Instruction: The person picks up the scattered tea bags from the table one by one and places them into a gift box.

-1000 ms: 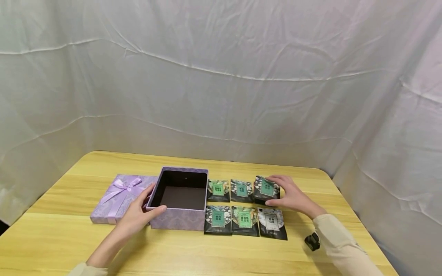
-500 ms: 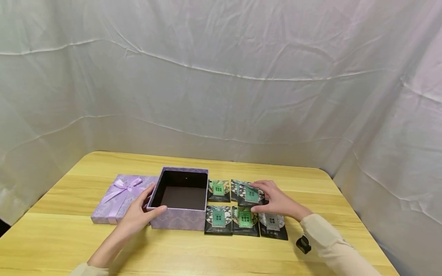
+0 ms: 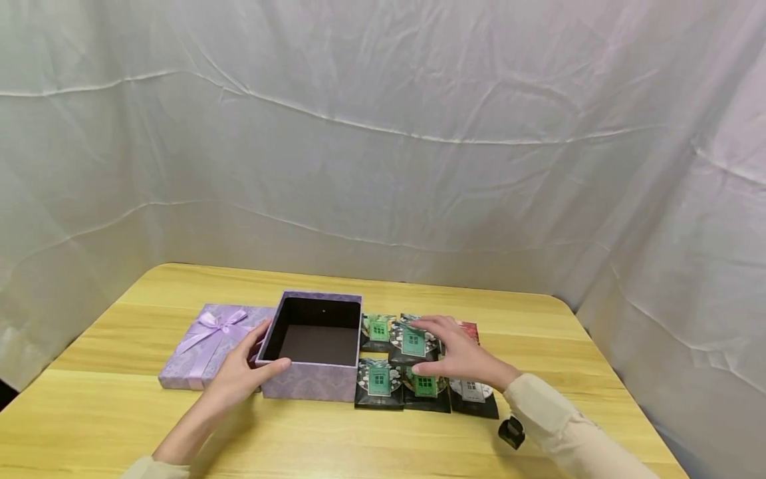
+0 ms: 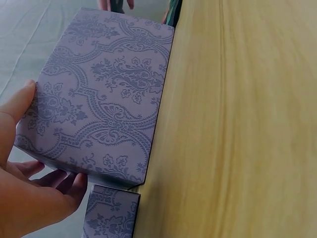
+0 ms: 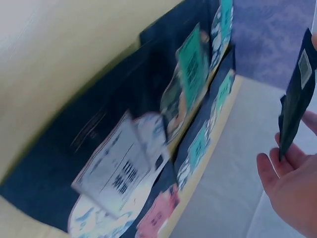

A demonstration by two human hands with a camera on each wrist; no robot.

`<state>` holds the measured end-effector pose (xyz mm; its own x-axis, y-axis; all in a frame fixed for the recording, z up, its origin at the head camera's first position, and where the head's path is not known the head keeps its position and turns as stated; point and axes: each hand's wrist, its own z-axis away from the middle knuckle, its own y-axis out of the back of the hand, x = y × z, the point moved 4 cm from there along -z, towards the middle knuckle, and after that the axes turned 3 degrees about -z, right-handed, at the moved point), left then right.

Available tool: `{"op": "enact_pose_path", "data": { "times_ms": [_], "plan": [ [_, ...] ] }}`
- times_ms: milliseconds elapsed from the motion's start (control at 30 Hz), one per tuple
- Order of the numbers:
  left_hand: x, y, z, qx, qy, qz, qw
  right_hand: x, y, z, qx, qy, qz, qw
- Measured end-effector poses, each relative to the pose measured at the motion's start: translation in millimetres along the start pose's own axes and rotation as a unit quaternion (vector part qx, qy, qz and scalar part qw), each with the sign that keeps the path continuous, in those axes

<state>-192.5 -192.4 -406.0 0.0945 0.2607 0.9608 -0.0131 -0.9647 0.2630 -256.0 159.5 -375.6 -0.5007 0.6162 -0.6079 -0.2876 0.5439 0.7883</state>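
My left hand (image 3: 239,372) holds the purple patterned gift box (image 3: 308,384) at its left front corner, thumb over the front rim and fingers along the side. The box stands without its lid, its dark inside showing. My right hand (image 3: 467,356) pinches a black tea sachet (image 3: 414,340) with a teal label by its edges, raised above the others. In the right wrist view this sachet (image 5: 297,94) is seen edge-on between thumb and fingers. Beneath and around lie more sachets in two rows, including a green-labelled one (image 3: 378,329) and a white-labelled one (image 3: 473,392).
The purple lid (image 3: 179,366) with a ribbon bow (image 3: 220,322) lies left of the box. A red-labelled sachet (image 3: 469,329) shows behind my right hand. A small black object (image 3: 511,432) sits at the right wrist. Pale cloth (image 3: 383,166) hangs behind the wooden table (image 3: 335,439).
My right hand has lifted the teal-labelled sachet from the back right spot and carried it left toward the box, uncovering the red-labelled sachet. The left hand stays on the box.
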Motion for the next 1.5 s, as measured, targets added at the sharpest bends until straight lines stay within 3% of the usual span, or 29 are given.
{"op": "enact_pose_path", "data": {
  "times_ms": [400, 767, 1367, 1500],
  "plan": [
    [0.9, 0.8, 0.4, 0.003, 0.013, -0.004, 0.9999, -40.2, -6.3, -7.4, -0.008, 0.018, -0.042, 0.9989],
    [-0.1, 0.8, 0.5, 0.002, 0.018, -0.010, 0.9998, -68.3, -9.7, -18.1, -0.052, 0.011, -0.046, 0.9975],
    [0.5, 0.3, 0.2, 0.014, 0.004, -0.027, 0.9995, -90.2, -26.1, -61.3, -0.055, -0.007, -0.024, 0.9982],
    [0.7, 0.3, 1.7, 0.010, 0.008, -0.011, 0.9999, -94.2, -28.5, -71.6, -0.059, 0.003, -0.015, 0.9981]
  ]
}}
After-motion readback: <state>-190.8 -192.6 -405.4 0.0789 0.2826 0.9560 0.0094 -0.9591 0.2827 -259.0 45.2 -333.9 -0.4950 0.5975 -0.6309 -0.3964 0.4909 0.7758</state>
